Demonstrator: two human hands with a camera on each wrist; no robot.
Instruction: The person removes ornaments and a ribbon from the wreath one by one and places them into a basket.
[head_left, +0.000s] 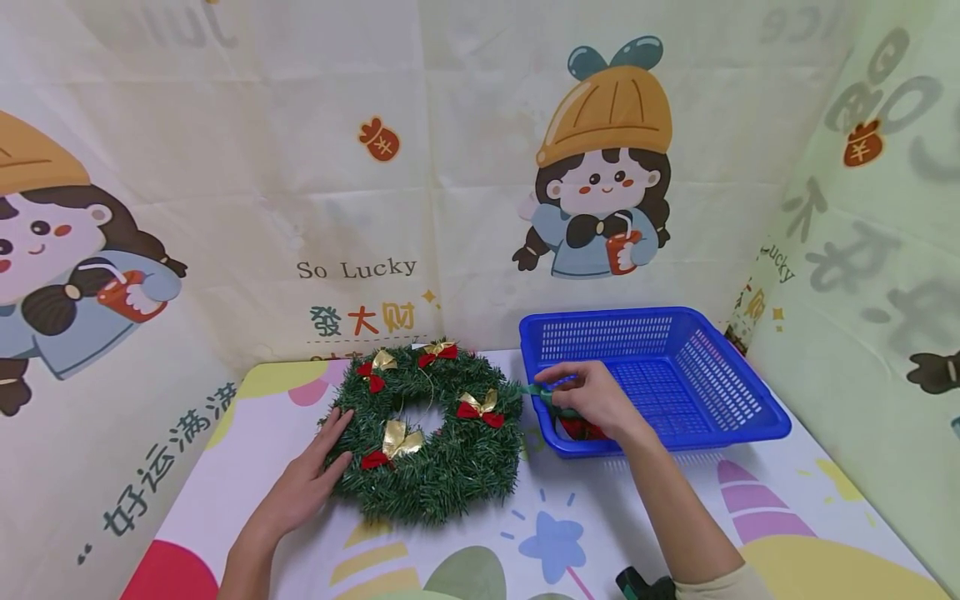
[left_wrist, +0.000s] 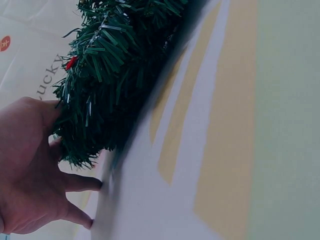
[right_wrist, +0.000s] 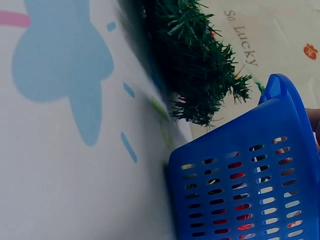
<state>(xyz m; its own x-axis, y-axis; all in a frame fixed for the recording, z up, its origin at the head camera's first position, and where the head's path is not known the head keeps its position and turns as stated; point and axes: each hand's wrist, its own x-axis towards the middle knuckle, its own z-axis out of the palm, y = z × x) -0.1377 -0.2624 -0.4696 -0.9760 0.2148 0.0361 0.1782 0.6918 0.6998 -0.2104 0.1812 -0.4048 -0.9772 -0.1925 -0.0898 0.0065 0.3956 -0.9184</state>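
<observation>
A green wreath [head_left: 450,487] with several red and gold bows [head_left: 480,410] lies on the table, left of a blue plastic basket [head_left: 660,400]. My left hand [head_left: 300,483] rests against the wreath's left side with fingers spread. In the left wrist view, the fingers of the left hand [left_wrist: 30,170] reach the tabletop beside the wreath branches [left_wrist: 105,85]. Over the basket's left rim, my right hand [head_left: 592,398] pinches a green ribbon-like strip [head_left: 537,390] whose end reaches toward the wreath. The basket wall [right_wrist: 240,150] hides most of this hand in the right wrist view.
Red items [head_left: 581,429] lie in the basket's near left corner. A black and green object [head_left: 643,585] is partly visible at the bottom edge, by the right forearm. Printed cloth walls [head_left: 465,208] enclose the patterned table [head_left: 540,500] at the back and sides.
</observation>
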